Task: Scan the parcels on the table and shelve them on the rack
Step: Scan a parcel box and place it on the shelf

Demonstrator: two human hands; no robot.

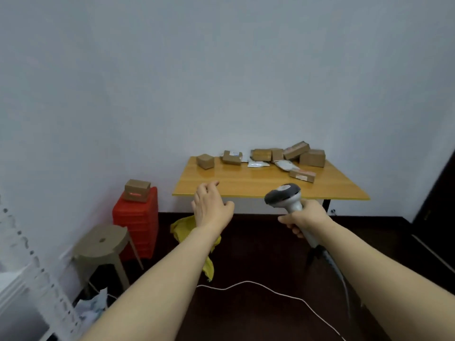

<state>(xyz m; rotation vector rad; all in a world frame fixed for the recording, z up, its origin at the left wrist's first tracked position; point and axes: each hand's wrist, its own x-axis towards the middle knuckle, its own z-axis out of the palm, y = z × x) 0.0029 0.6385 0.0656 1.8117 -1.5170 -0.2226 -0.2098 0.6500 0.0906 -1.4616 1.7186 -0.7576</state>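
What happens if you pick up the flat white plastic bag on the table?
It would probably flop: the flat white plastic bag lies limp on the yellow wooden table. It looks thin, so likely light. Being flat, it shouldn't roll.

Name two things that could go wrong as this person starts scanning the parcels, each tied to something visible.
1. A white cable lies loose across the floor between the person and the table; a foot could catch it.
2. At the table's far right the parcels are heaped, with one box tilted on top; pulling one out may tip others off the edge.
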